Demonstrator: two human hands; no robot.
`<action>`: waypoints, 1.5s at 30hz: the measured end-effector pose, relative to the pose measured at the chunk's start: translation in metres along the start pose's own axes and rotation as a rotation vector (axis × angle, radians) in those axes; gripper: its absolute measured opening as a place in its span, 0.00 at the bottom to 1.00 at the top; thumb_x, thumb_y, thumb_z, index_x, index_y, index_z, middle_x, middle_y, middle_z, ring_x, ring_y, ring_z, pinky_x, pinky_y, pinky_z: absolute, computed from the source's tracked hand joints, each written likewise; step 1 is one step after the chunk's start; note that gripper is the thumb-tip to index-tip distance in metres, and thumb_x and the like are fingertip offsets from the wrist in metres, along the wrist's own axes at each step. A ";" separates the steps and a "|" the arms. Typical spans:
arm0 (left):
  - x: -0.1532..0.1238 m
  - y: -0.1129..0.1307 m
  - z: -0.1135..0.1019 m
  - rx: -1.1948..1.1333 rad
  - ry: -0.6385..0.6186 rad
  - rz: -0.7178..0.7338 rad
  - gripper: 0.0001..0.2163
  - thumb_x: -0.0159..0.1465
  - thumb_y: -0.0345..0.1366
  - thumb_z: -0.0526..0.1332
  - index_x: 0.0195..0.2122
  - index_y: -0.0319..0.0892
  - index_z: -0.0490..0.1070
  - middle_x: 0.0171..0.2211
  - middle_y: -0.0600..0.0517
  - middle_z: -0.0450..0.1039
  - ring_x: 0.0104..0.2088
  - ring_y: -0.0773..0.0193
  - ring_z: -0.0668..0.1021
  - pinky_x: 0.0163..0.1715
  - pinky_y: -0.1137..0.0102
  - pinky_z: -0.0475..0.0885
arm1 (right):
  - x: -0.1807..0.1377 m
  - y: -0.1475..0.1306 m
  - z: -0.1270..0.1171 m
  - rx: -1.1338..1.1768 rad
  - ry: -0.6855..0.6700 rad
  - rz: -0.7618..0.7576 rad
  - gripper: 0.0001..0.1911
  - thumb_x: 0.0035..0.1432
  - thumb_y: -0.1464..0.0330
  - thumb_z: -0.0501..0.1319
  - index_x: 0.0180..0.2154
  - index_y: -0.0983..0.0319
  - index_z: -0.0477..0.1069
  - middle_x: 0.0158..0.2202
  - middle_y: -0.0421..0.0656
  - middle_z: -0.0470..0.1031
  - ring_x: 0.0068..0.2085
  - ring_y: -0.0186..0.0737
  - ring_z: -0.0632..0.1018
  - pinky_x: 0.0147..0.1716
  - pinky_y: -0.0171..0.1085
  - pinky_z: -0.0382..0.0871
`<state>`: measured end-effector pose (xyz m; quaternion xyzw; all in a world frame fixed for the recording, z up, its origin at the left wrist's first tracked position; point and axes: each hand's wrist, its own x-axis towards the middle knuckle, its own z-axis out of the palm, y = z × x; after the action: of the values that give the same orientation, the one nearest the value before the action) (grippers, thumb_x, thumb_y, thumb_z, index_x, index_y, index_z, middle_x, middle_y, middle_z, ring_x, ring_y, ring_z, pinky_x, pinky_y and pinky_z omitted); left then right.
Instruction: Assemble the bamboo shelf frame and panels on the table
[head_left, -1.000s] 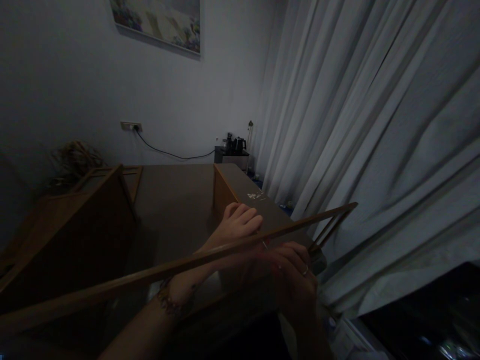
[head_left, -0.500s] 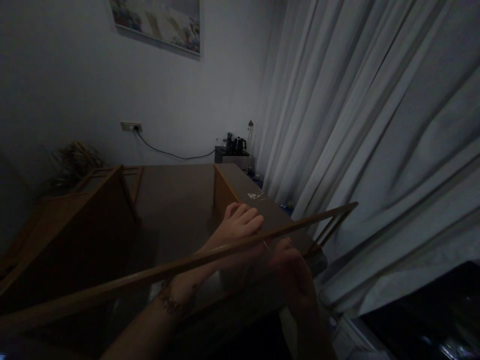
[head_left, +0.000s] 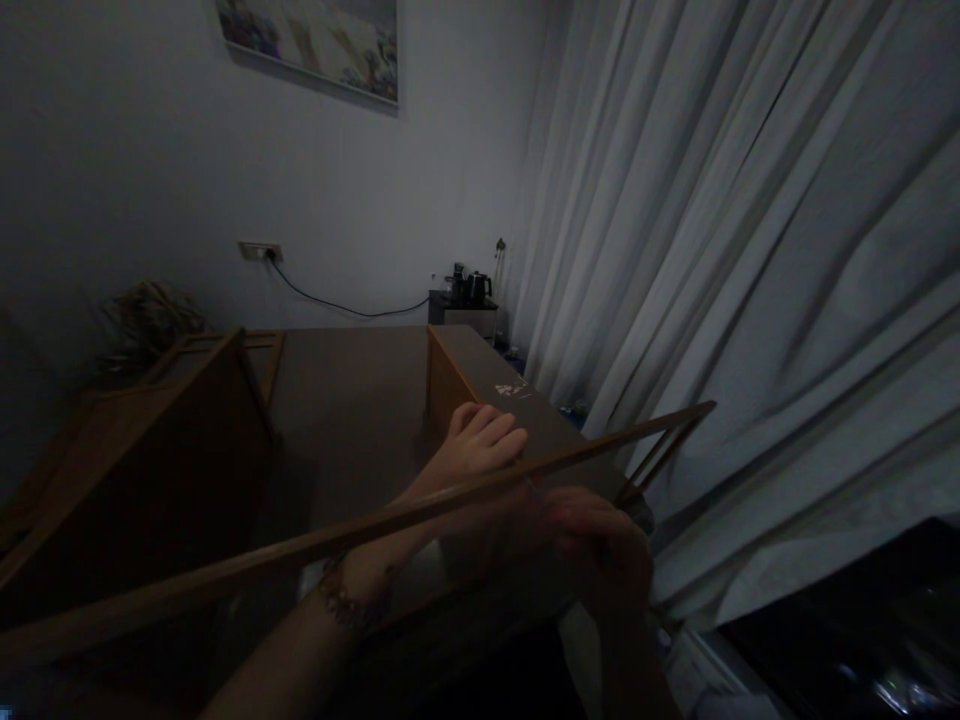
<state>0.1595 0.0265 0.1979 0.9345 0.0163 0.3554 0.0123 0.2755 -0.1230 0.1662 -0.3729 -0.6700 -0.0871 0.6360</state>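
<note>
The room is dim. A long wooden rail of a brown furniture piece runs across the view from lower left to right. My left hand rests behind it, fingers curled over the top edge of an upright side panel. A beaded bracelet sits on that wrist. My right hand is closed just below the rail, near its middle. What it pinches is hidden in the dark; a thin metal tip shows beside it at the rail.
A second upright wooden panel stands at the left on the brown board. White curtains hang at the right. A small stand with a kettle is at the far wall, with a socket and cable.
My right hand has turned and shifted slightly right under the rail, its fingers closing again. My left hand and the rail have stayed in place.
</note>
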 end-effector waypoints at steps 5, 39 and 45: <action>0.000 0.000 -0.001 0.008 -0.016 -0.004 0.06 0.62 0.38 0.57 0.34 0.42 0.62 0.36 0.52 0.68 0.41 0.58 0.68 0.48 0.60 0.57 | 0.012 -0.009 -0.013 -0.463 -0.048 -0.174 0.05 0.60 0.74 0.63 0.38 0.59 0.72 0.30 0.39 0.76 0.33 0.38 0.77 0.34 0.40 0.68; 0.000 -0.001 -0.005 -0.035 -0.034 0.028 0.07 0.65 0.39 0.55 0.33 0.42 0.63 0.34 0.52 0.66 0.39 0.59 0.66 0.46 0.60 0.56 | -0.005 -0.001 0.004 -0.257 -0.154 -0.043 0.15 0.70 0.64 0.50 0.50 0.59 0.71 0.39 0.45 0.78 0.43 0.42 0.77 0.40 0.41 0.73; -0.001 0.000 -0.006 -0.036 -0.042 0.006 0.05 0.64 0.37 0.55 0.33 0.42 0.63 0.35 0.52 0.67 0.40 0.59 0.66 0.46 0.60 0.56 | 0.005 -0.002 0.009 -0.311 -0.040 -0.117 0.11 0.67 0.59 0.56 0.39 0.57 0.74 0.29 0.40 0.75 0.32 0.37 0.75 0.32 0.37 0.71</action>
<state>0.1545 0.0270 0.2020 0.9414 0.0069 0.3359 0.0284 0.2677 -0.1170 0.1696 -0.4288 -0.6816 -0.2190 0.5509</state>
